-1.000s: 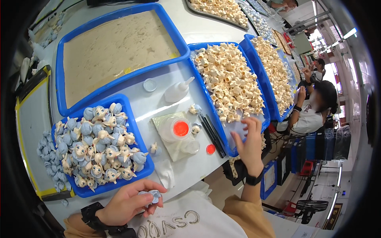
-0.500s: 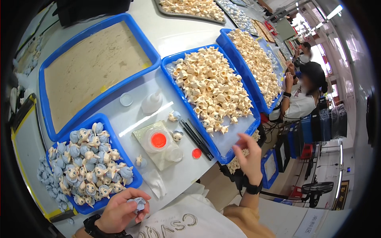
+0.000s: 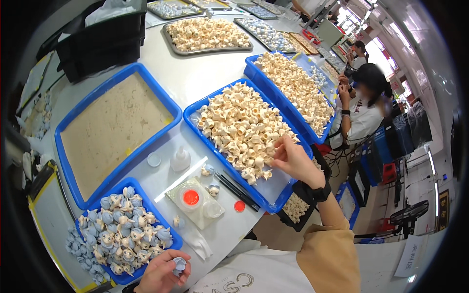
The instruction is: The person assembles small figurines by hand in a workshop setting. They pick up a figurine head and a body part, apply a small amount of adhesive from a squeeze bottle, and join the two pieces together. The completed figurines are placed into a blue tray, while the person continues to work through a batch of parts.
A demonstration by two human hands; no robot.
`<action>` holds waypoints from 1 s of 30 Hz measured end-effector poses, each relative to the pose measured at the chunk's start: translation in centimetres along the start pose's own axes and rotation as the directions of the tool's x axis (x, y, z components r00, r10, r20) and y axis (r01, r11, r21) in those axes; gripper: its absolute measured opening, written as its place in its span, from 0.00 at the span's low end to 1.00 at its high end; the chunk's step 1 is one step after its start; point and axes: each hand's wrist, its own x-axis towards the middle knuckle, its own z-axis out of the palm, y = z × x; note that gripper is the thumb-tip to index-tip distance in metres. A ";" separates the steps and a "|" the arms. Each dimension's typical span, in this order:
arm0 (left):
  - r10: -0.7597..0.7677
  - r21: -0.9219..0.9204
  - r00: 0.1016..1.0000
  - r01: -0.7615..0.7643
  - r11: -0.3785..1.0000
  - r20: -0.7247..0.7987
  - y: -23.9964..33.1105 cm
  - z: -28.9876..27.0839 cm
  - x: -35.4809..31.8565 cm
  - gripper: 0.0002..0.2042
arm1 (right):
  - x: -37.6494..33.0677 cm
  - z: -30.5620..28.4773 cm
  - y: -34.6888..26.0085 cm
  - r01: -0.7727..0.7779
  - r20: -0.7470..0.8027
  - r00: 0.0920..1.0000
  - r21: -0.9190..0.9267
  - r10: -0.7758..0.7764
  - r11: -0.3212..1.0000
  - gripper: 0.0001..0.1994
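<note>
My left hand (image 3: pixel 163 271) is closed around a light-blue hollow doll hair piece (image 3: pixel 179 265) near the table's front edge. Just beyond it, a blue tray (image 3: pixel 177 240) holds a heap of cream doll heads with blue hair (image 3: pixel 124 229). My right hand (image 3: pixel 295 160) reaches over the right edge of the middle blue tray (image 3: pixel 199 128). Its thumb and forefinger are apart, with fingertips at the pile of cream hollow doll heads (image 3: pixel 244 127); no held piece can be made out.
A sand-coloured shallow blue tray (image 3: pixel 117 127) lies at left. Between the trays are a white squeeze bottle (image 3: pixel 181 160), a pot of red paste (image 3: pixel 190 197), black sticks (image 3: pixel 237 190) and a white cloth (image 3: pixel 199 244). Another person (image 3: pixel 364 105) sits at right beyond a second tray of cream heads (image 3: pixel 293 93).
My right hand has moved forward and left from the tray's near corner onto the cream doll heads. My left hand still holds the blue hair piece. The view has shifted.
</note>
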 end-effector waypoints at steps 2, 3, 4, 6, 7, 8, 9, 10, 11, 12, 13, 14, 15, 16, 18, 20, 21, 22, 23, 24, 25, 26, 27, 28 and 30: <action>0.008 0.021 0.999 -0.008 1.000 -0.034 -0.1 -0.1 0.0 0.14 | 0.2 0.1 -1.0 -0.063 0.069 0.996 0.096 0.057 0.993 0.21; 0.013 0.032 0.999 -0.011 0.999 -0.051 -0.2 -0.1 -0.1 0.14 | 0.3 -0.2 -0.8 -0.020 0.002 1.000 0.010 0.020 1.000 0.23; 0.025 0.025 0.999 -0.024 0.999 -0.035 -0.2 -0.1 -0.1 0.14 | 0.2 -0.9 -0.4 0.008 -0.062 0.998 -0.087 -0.014 0.996 0.26; 0.048 0.008 0.999 -0.048 0.999 -0.006 -0.1 -0.1 -0.1 0.14 | 0.1 -2.4 0.1 -0.048 -0.122 0.992 -0.308 0.011 0.950 0.38; 0.055 0.013 0.998 -0.055 0.998 0.002 -0.1 -0.1 -0.3 0.14 | -0.3 -2.9 0.6 -0.070 -0.093 0.995 -0.336 0.041 0.939 0.42; 0.061 0.016 0.998 -0.061 0.998 0.006 -0.1 -0.2 -0.3 0.14 | -0.2 -3.0 1.8 -0.090 -0.060 0.996 -0.363 0.073 0.927 0.45; 0.067 0.018 0.998 -0.067 0.998 0.011 -0.1 -0.2 -0.2 0.14 | -0.1 -2.8 3.2 -0.108 -0.029 0.994 -0.391 0.106 0.914 0.49; 0.061 0.019 0.998 -0.061 0.998 0.023 -0.1 -0.3 -0.1 0.14 | -0.4 -2.0 5.2 -0.036 0.011 0.999 -0.437 0.045 0.899 0.54; 0.058 0.015 0.998 -0.058 0.998 0.019 -0.1 -0.5 0.0 0.14 | -0.5 -1.1 5.1 0.074 -0.018 0.996 -0.455 -0.093 0.888 0.54; 0.054 0.011 0.998 -0.055 0.998 0.017 -0.1 -0.6 0.1 0.14 | -0.4 -0.6 5.1 0.126 -0.039 0.987 -0.411 -0.156 0.903 0.52; 0.050 0.009 0.999 -0.050 0.999 0.002 0.0 -0.8 0.1 0.14 | -0.3 -0.1 5.1 0.181 -0.062 0.974 -0.364 -0.217 0.914 0.49; 0.045 0.008 0.999 -0.045 0.999 -0.012 0.0 -0.9 0.1 0.14 | -0.2 0.1 4.8 0.184 -0.056 0.974 -0.365 -0.219 0.913 0.48; 0.040 0.006 0.999 -0.040 0.999 -0.025 0.1 -1.0 0.1 0.14 | -0.3 0.0 4.5 0.187 -0.051 0.974 -0.366 -0.220 0.911 0.47; 0.045 -0.003 0.999 -0.045 0.999 -0.028 0.1 -1.0 0.1 0.14 | -0.3 0.0 4.3 0.190 -0.046 0.974 -0.367 -0.222 0.910 0.46; 0.057 -0.020 0.998 -0.058 0.998 -0.036 0.2 -0.9 0.1 0.14 | 0.1 0.2 4.9 0.166 -0.092 0.974 -0.330 -0.206 0.929 0.44; 0.051 -0.021 0.998 -0.051 0.998 -0.028 0.3 -0.8 0.1 0.14 | 0.5 -0.3 5.0 0.121 -0.143 0.976 -0.259 -0.162 0.958 0.43; 0.047 -0.021 0.999 -0.048 0.999 -0.025 0.3 -0.8 0.2 0.14 | 0.8 -0.4 4.9 0.114 -0.128 0.980 -0.256 -0.151 0.960 0.43; 0.046 -0.017 0.999 -0.046 0.999 -0.026 0.4 -0.8 0.1 0.14 | 1.1 -0.2 4.9 0.113 -0.113 0.983 -0.246 -0.144 0.963 0.43; 0.044 -0.013 0.999 -0.044 0.999 -0.026 0.4 -0.7 0.1 0.14 | 1.3 -0.2 4.9 0.111 -0.099 0.986 -0.237 -0.137 0.965 0.43; 0.041 -0.009 0.999 -0.042 0.999 -0.026 0.4 -0.6 0.1 0.14 | 1.3 -0.2 4.9 0.128 -0.111 0.982 -0.192 -0.152 0.973 0.40; 0.043 -0.010 0.999 -0.043 0.999 -0.028 0.4 -0.6 0.1 0.14 | 1.4 -0.2 5.3 0.127 -0.102 0.984 -0.181 -0.147 0.975 0.38; 0.043 -0.011 0.999 -0.043 0.999 -0.028 0.5 -0.6 0.1 0.14 | 1.4 -0.1 5.8 0.124 -0.093 0.986 -0.171 -0.141 0.977 0.36; 0.043 -0.012 0.999 -0.043 0.999 -0.029 0.5 -0.6 0.2 0.14 | 1.4 -0.1 6.2 0.120 -0.085 0.987 -0.161 -0.135 0.980 0.34; 0.042 -0.023 0.999 -0.042 0.999 -0.033 0.4 -0.6 0.2 0.14 | 1.4 0.0 5.9 0.126 -0.102 0.985 -0.142 -0.141 0.982 0.32; 0.038 -0.046 0.998 -0.040 0.998 -0.042 0.3 -0.7 0.2 0.14 | 1.8 0.3 4.9 0.138 -0.138 0.979 -0.106 -0.152 0.985 0.28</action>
